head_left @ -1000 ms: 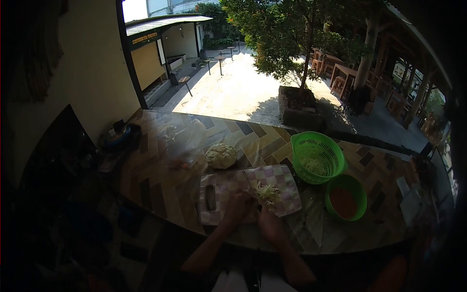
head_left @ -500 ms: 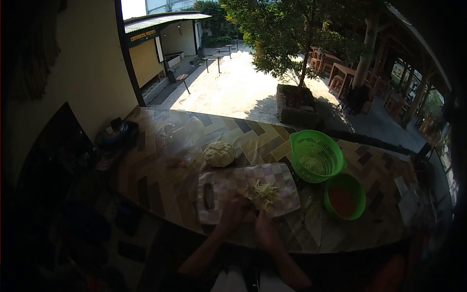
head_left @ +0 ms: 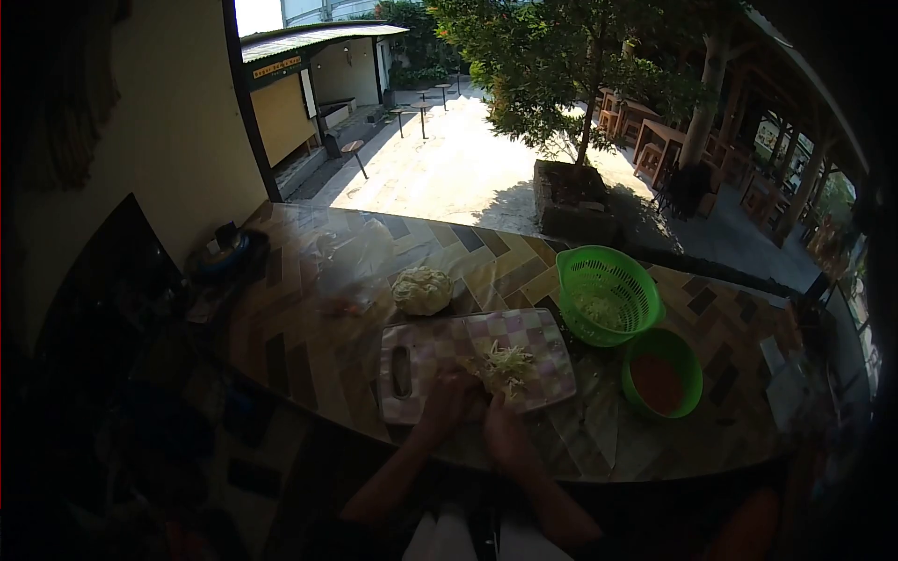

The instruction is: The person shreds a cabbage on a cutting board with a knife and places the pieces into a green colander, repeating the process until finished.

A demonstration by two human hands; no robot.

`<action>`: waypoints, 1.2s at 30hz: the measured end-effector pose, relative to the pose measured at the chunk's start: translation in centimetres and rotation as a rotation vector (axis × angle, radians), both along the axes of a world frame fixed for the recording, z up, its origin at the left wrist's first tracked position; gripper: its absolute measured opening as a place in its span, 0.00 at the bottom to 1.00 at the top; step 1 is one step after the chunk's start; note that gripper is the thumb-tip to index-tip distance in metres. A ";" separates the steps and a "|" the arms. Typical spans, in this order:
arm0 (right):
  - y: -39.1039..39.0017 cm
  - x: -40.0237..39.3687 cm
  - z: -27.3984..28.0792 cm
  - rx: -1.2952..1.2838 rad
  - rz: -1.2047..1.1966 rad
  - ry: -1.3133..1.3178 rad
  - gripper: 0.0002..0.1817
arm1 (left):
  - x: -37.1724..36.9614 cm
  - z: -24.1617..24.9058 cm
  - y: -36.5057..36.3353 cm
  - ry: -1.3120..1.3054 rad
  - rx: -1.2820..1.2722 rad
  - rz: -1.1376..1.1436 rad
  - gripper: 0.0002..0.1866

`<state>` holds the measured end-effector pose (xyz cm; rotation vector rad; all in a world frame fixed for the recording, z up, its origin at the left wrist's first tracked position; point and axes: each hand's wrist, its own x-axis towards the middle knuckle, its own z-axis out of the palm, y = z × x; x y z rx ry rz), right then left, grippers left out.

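Pale shreds on board, just beyond right hand, near left hand; cannot tell either hand's grip.

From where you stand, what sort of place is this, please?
Probably an outdoor eatery: wooden tables beside the sunny yard, and a cutting board with shredded vegetable on the worktop.

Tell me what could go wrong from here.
The loose shreds lie close to the left hand and right hand, so a sweep might scatter them off the cutting board. The rounded pale vegetable head just beyond it could roll if bumped. A wide swing right might tip the green bowl beside the colander.
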<state>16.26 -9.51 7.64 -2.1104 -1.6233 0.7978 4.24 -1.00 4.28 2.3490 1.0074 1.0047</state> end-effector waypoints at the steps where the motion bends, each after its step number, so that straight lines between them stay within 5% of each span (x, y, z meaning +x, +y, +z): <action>1: 0.9 0.5 0.1 0.016 0.033 -0.017 0.21 | -0.2 0.4 0.1 0.050 -0.036 -0.028 0.07; 6: 1.8 4.4 -0.5 0.238 0.140 0.177 0.18 | -0.4 1.1 0.6 -0.125 -0.052 0.039 0.06; 16: 0.1 6.2 -1.0 -0.052 -0.046 0.750 0.16 | 0.4 2.1 2.4 -0.001 -0.143 0.047 0.07; 22: 0.6 6.1 -4.1 0.140 0.056 0.517 0.16 | 0.1 2.5 2.8 -0.009 -0.066 0.009 0.05; 31: -0.6 6.0 -1.9 0.199 0.061 0.570 0.15 | -0.8 2.8 2.4 -0.024 -0.020 0.040 0.05; 36: -1.7 5.1 -1.6 0.333 0.084 0.246 0.17 | -0.7 1.9 1.9 0.026 -0.067 0.163 0.08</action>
